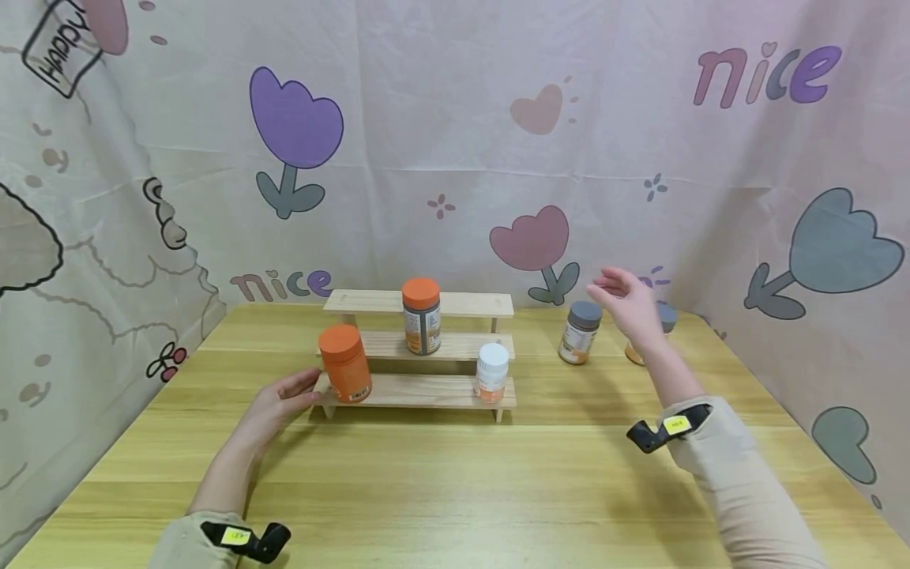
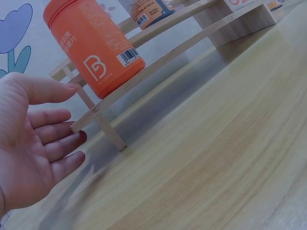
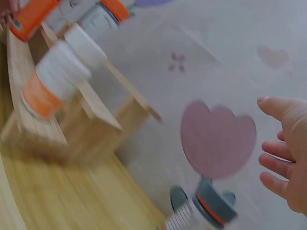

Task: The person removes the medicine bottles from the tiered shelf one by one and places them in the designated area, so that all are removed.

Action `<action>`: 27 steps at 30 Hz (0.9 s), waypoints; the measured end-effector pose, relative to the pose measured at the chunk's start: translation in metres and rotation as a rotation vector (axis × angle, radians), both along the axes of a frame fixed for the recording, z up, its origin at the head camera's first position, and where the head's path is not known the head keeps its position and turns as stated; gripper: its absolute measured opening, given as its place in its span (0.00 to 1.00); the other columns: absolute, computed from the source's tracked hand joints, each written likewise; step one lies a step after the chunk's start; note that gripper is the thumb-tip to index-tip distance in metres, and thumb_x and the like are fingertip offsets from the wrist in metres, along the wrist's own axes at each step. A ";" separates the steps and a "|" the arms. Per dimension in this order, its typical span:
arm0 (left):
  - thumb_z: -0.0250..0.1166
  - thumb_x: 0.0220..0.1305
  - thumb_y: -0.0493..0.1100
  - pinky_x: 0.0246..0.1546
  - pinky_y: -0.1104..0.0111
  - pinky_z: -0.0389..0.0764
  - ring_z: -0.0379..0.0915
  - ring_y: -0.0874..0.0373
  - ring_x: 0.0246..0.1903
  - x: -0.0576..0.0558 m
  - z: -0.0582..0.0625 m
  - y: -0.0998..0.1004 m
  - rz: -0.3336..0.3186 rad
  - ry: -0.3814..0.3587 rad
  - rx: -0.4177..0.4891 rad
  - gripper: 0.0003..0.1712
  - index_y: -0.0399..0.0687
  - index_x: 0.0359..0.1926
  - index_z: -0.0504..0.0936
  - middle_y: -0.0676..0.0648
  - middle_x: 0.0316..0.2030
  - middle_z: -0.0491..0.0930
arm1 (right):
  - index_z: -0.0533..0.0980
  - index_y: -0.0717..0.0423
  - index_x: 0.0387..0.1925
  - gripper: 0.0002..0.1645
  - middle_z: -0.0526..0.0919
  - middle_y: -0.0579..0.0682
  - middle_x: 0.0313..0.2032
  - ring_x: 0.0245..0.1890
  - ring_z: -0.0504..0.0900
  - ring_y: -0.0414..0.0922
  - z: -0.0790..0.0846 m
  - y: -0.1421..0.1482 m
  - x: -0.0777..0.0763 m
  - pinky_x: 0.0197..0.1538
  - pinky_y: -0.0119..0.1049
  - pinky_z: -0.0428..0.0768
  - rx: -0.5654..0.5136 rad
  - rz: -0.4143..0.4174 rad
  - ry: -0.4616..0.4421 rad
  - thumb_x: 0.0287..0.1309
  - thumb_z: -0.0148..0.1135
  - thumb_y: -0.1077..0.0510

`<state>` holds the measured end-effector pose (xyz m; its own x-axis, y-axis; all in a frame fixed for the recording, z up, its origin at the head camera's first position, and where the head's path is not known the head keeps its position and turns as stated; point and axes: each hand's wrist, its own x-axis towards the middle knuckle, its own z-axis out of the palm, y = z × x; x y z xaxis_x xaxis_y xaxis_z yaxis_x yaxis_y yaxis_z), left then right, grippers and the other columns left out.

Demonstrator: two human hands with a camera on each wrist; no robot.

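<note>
A three-step wooden rack point(image 1: 426, 389) stands on the table. My left hand point(image 1: 279, 403) is at the rack's left end, fingers loosely extended right by the lowest shelf, beside an orange bottle point(image 1: 346, 365). On the middle shelf stands a grey bottle with an orange lid point(image 1: 423, 316). A small white bottle point(image 1: 492, 373) sits at the lowest shelf's right end. My right hand point(image 1: 629, 304) is raised over the table's right side with nothing in its relaxed fingers. Nearest to it stands a grey-lidded bottle point(image 1: 579, 333). Another grey-lidded bottle point(image 1: 667, 318) is partly hidden behind this hand.
The wooden table point(image 1: 455, 482) ends at a printed cloth backdrop point(image 1: 426, 142) behind the rack. More of the cloth hangs along both sides. The rack's top shelf point(image 1: 455, 304) holds no bottle.
</note>
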<state>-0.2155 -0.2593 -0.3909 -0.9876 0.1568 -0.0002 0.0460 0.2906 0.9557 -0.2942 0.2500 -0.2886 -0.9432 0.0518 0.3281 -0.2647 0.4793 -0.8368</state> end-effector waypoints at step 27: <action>0.56 0.66 0.40 0.51 0.81 0.65 0.48 0.40 0.65 0.002 0.001 0.000 -0.014 0.002 0.051 0.36 0.26 0.67 0.51 0.30 0.66 0.52 | 0.65 0.60 0.62 0.35 0.75 0.58 0.53 0.51 0.75 0.51 0.002 -0.148 -0.003 0.52 0.44 0.75 -0.081 0.401 -0.041 0.54 0.65 0.57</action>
<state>-0.2139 -0.2598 -0.3900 -0.9853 0.1703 0.0102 0.0517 0.2411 0.9691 -0.2972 0.1019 -0.2870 -0.9062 -0.2985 0.2994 -0.3826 0.2775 -0.8813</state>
